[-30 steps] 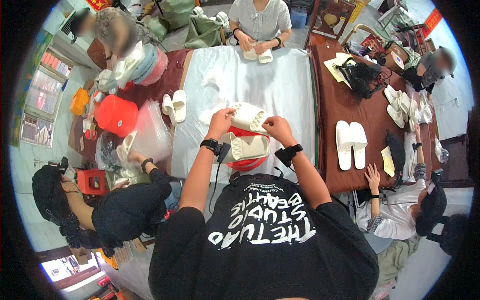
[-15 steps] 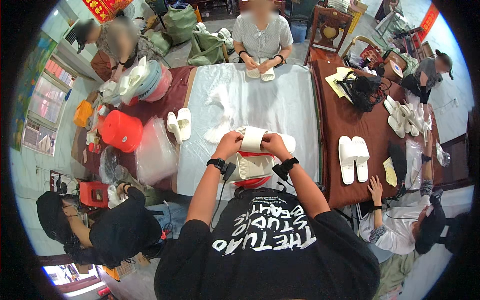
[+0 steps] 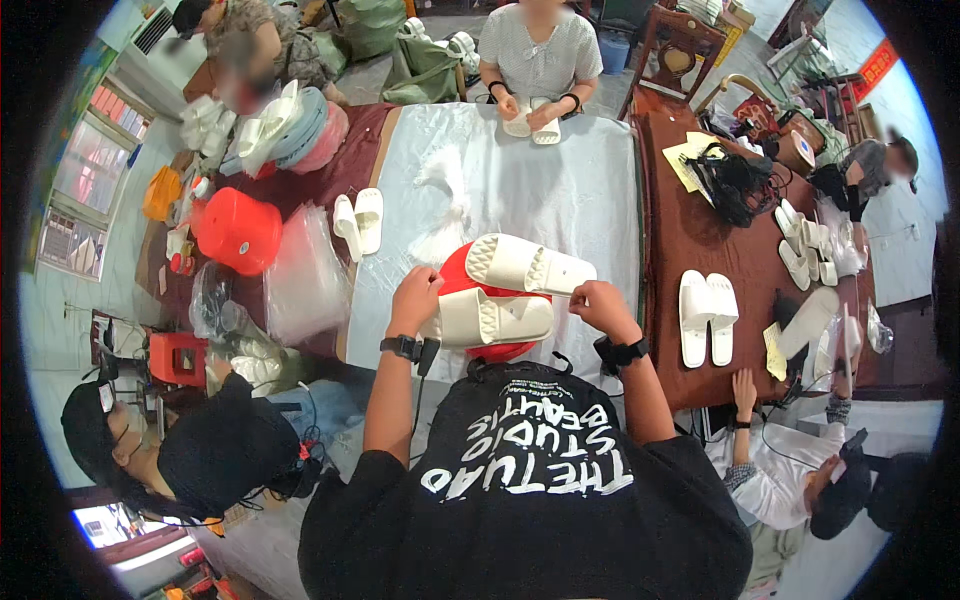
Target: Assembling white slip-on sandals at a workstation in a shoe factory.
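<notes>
A pair of cream-white slippers lies on a round red surface (image 3: 457, 268) at the near edge of the table. The farther slipper (image 3: 505, 263) slants down to the right, and the nearer slipper (image 3: 500, 320) lies just below it. My left hand (image 3: 414, 298) is at the left end of the nearer slipper, its fingers curled and pressed together; what they hold, if anything, is too small to make out. At the right end of the farther slipper, my right hand (image 3: 602, 306) has its bent fingers closed at the rim.
Another pair of white slippers (image 3: 358, 222) is left on the pale sheet (image 3: 540, 190), near clear plastic bags (image 3: 308, 270) and a red stool (image 3: 240, 232). Across the table a person (image 3: 540, 50) handles slippers. More slippers (image 3: 708, 318) lie on the brown cloth at right, near other people.
The farther slipper, earlier gripped between both hands, now lies slanted over the red surface. My left hand has moved left off it, and my right hand has shifted right to its end.
</notes>
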The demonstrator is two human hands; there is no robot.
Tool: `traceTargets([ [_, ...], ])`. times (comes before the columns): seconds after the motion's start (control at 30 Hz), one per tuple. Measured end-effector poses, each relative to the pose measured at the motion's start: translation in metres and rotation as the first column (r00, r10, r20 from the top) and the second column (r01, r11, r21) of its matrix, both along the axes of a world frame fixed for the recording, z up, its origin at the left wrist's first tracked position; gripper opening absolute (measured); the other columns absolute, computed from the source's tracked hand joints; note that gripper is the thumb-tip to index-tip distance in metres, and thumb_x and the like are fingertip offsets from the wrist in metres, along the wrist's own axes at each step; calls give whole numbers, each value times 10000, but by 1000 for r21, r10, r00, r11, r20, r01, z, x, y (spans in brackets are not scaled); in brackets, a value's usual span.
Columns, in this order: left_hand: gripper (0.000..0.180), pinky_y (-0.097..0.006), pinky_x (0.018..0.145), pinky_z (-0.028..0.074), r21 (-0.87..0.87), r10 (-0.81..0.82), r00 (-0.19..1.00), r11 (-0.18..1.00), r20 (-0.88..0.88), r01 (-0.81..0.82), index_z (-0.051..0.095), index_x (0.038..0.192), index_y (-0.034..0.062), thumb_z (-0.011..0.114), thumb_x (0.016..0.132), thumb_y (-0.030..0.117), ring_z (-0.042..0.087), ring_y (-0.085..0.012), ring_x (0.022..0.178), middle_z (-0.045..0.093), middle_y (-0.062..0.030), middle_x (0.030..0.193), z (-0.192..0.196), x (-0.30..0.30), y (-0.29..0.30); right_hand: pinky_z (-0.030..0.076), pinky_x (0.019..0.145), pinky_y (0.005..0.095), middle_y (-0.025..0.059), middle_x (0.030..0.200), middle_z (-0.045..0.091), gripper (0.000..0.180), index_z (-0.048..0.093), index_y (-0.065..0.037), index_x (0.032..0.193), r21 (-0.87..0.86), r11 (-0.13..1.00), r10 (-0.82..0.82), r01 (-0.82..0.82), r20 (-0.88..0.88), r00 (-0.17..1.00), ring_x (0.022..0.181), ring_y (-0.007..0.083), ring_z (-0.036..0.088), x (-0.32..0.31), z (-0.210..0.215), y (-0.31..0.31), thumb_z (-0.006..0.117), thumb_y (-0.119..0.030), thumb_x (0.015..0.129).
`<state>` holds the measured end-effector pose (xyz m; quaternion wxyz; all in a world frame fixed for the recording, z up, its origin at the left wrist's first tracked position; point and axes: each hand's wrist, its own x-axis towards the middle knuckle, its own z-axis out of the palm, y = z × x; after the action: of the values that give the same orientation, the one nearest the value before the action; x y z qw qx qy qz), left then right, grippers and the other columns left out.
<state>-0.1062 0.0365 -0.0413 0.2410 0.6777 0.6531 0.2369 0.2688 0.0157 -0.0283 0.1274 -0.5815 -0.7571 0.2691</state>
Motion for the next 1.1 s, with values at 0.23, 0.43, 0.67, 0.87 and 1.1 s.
traceTargets([
  [0.23,174,-424,753,513,-138,156,979,981,131,-138,639,915,5,612,882,173,655,-359,822,679,-177,853,-16,-6,-34,515,614,325,86,772,710,146,685,-25,833,-215,976,-42,-36,-350,936,689,200,678,-24,6,-1,712,-168,820],
  [0.43,175,-300,562,554,-259,289,845,948,449,-186,626,954,-16,612,928,157,686,-166,711,701,-118,824,-23,10,-42,529,562,260,70,823,707,169,635,1,934,-494,866,-316,-75,-658,684,723,142,684,-64,-10,3,658,-166,916],
  [0.67,157,-290,523,572,-388,356,571,919,739,-71,601,984,-25,575,957,127,686,-169,671,694,-109,840,-48,21,-49,582,628,283,113,897,716,138,647,29,952,-550,832,-408,-74,-697,590,778,171,702,-90,-41,-9,674,-96,900],
  [0.87,212,-289,512,572,-436,383,575,898,723,-50,556,1066,-4,575,970,184,676,-160,679,677,-105,844,-56,23,-52,595,638,295,143,879,710,155,632,53,943,-468,872,-464,143,-697,547,767,190,703,-93,-28,-14,651,-98,917],
  [1.1,247,-296,521,559,-475,361,639,880,679,8,527,1077,47,553,988,276,646,-162,658,639,-90,842,-50,35,-57,595,692,309,153,964,695,182,585,28,1021,-609,793,-548,-17,-725,418,834,199,699,-98,-32,-26,623,-135,949],
])
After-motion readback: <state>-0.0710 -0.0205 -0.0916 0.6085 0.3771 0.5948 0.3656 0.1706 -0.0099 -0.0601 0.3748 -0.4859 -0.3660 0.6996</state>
